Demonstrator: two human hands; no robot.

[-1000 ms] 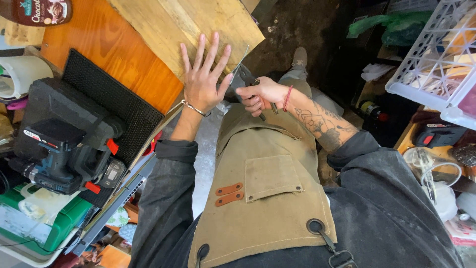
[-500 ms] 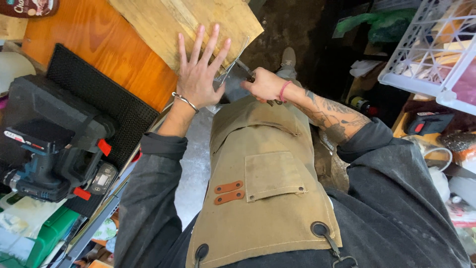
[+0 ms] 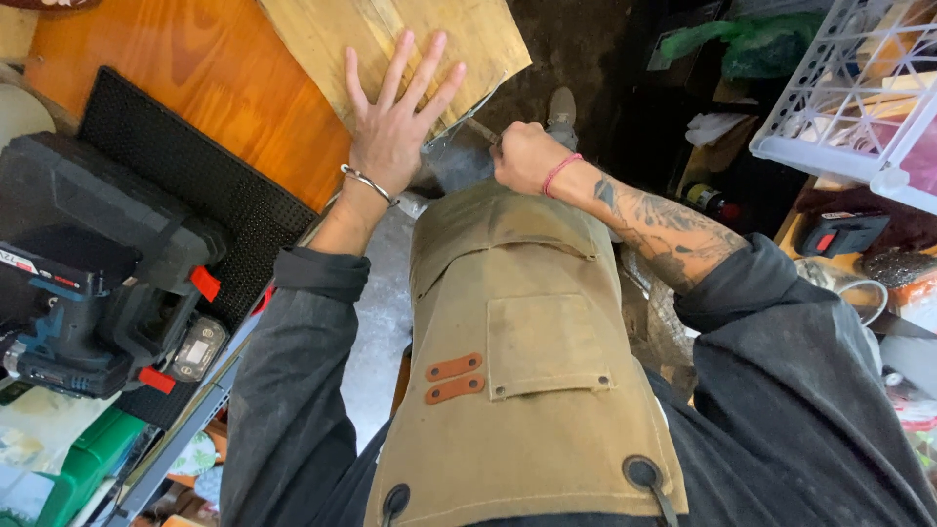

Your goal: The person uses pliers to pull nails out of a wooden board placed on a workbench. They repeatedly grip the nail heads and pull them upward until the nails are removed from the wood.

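1. We see the left hand (image 3: 395, 132) lying flat on a pale wooden board (image 3: 332, 39). Its fingers are spread wide and it grips nothing.
2. The board sits on an orange-brown bench top (image 3: 195, 88) and sticks out past the bench edge.
3. The right hand (image 3: 522, 156) is closed in a fist around a thin tool handle (image 3: 480, 130). We cannot tell what kind of tool it is.
4. The handle touches the near edge of the board, just beside the left thumb.
5. The left wrist wears a silver bracelet (image 3: 369, 182). The right wrist wears a pink band (image 3: 558, 173), and the arm has dark drawings on it.
6. A tan apron (image 3: 527, 371) hangs down in front of us, under both hands.
7. A black ribbed mat (image 3: 185, 185) lies on the bench, left of the board.
8. A dark power tool with red parts (image 3: 88, 283) sits on that mat, well apart from the hands.
9. A white plastic crate (image 3: 859, 88) stands far to the right.
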